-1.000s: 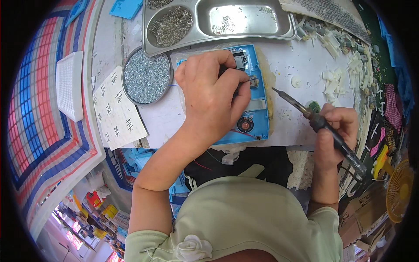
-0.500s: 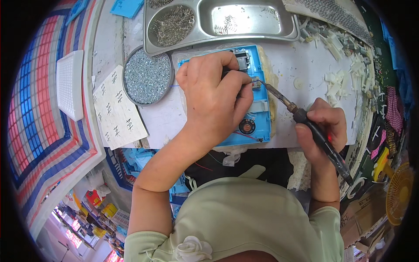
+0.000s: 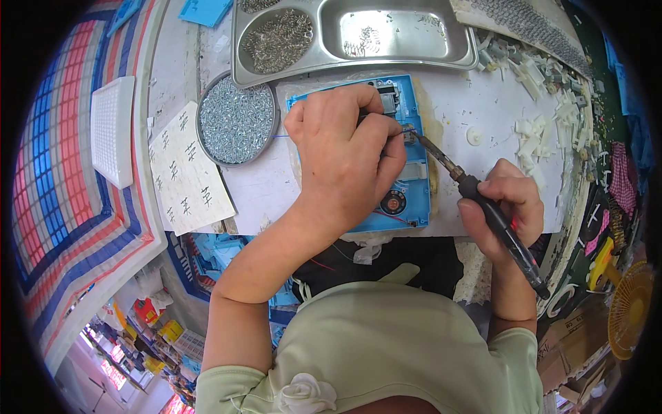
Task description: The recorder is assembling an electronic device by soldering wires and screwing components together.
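Observation:
A blue plastic casing [image 3: 418, 200] lies before me, with a small round speaker [image 3: 394, 202] and other parts fitted inside it. My left hand [image 3: 345, 148] rests over the casing's left side. Its thumb and fingers are pinched together at the middle, and what they hold is hidden. In my right hand [image 3: 507, 207] is a black-handled soldering iron [image 3: 491, 210], slanting up to the left. Its metal tip reaches a small part inside the casing, right beside my left fingertips. Thin red and blue wires show at the casing's edges.
A round dish of small metal pieces [image 3: 205, 141] stands left of the casing, by a handwritten sheet [image 3: 186, 196]. Beyond lies a steel compartment tray [image 3: 324, 48] holding springs. White plastic pieces [image 3: 534, 138] are heaped at right. A yellow fan [image 3: 629, 310] is at far right.
The view has shifted slightly. My left hand stays pinched over the casing, and the iron's tip remains at nearly the same spot beside it.

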A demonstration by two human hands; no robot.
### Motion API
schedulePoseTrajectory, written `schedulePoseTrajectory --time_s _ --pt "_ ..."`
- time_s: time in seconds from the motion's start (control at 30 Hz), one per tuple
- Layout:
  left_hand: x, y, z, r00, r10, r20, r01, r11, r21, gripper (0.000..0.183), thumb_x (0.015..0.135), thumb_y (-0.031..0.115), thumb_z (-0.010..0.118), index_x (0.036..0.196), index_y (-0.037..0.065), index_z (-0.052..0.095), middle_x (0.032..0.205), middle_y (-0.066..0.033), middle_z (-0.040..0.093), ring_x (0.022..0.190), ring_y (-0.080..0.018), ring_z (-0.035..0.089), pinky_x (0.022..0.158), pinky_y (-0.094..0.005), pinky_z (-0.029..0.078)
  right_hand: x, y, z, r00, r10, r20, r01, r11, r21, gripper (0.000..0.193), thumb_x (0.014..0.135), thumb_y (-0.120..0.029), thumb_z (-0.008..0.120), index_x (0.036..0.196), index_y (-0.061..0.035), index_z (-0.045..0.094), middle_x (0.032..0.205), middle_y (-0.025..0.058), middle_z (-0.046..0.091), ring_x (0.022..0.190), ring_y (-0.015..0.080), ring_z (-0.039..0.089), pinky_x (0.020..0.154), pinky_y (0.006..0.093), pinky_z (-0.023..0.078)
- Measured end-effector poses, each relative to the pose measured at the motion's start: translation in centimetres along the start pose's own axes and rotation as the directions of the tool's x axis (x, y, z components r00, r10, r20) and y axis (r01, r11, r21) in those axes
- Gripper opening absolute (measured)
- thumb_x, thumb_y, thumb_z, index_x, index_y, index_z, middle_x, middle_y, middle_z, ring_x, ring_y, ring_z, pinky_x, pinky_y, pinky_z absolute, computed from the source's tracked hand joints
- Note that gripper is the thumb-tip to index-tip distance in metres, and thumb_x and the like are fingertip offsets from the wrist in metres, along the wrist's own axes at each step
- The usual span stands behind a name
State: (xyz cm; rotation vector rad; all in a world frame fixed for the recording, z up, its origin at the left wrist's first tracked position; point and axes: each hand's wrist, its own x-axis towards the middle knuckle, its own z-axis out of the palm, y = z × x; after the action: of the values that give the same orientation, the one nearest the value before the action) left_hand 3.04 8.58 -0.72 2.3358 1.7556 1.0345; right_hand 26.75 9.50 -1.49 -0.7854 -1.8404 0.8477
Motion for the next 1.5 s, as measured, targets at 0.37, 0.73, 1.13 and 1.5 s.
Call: schedulePoseTrajectory --time_s 0.37,0.73,1.13,1.5 --pt "0.0 0.2 -0.1 1.0 -0.014 0.007 0.014 1.0 -0.003 0.021 0.068 0.009 0.081 0.088 0.01 0.071 0.102 -0.0049 0.058 0.097 -0.0234 0.054 0.089 -0.0394 0.032 2.0 -0.3 -0.6 0.983 -0.138 0.118 0.151 0.983 -0.104 0.037 0.068 -0.001 0.088 0.094 -0.007 0.063 0.067 0.0034 0.061 0.055 0.0194 0.053 0.049 0.0298 0.038" --pt "0.0 0.2 0.1 1.0 -0.005 -0.01 0.005 1.0 0.01 0.022 0.067 0.009 0.081 0.086 0.011 0.071 0.1 -0.0039 0.058 0.096 -0.0237 0.054 0.088 -0.0395 0.032 1.7 -0.5 -1.7 0.987 -0.119 0.112 0.13 0.987 -0.097 0.037 0.066 0.0 0.087 0.094 -0.0082 0.064 0.064 0.0029 0.058 0.054 0.0189 0.05 0.049 0.0294 0.035" --pt "0.1 0.2 0.1 1.0 0.009 -0.016 -0.009 1.0 0.011 0.02 0.068 0.009 0.081 0.086 0.011 0.072 0.098 -0.0039 0.058 0.093 -0.0232 0.054 0.088 -0.0392 0.033 1.2 -0.6 -2.3 0.993 -0.102 0.066 0.109 0.988 -0.111 0.036 0.067 -0.001 0.087 0.094 -0.0063 0.064 0.065 0.0042 0.059 0.055 0.019 0.051 0.049 0.0293 0.036" --pt "0.1 0.3 -0.1 1.0 0.016 -0.012 -0.016 1.0 0.009 0.022 0.068 0.008 0.081 0.088 0.011 0.072 0.098 -0.0045 0.058 0.091 -0.0227 0.054 0.087 -0.0386 0.033 1.2 -0.6 -2.5 0.991 -0.124 0.045 0.128 0.987 -0.099 0.036 0.068 -0.002 0.088 0.095 -0.0057 0.065 0.065 0.0042 0.059 0.055 0.0191 0.052 0.049 0.0295 0.036"
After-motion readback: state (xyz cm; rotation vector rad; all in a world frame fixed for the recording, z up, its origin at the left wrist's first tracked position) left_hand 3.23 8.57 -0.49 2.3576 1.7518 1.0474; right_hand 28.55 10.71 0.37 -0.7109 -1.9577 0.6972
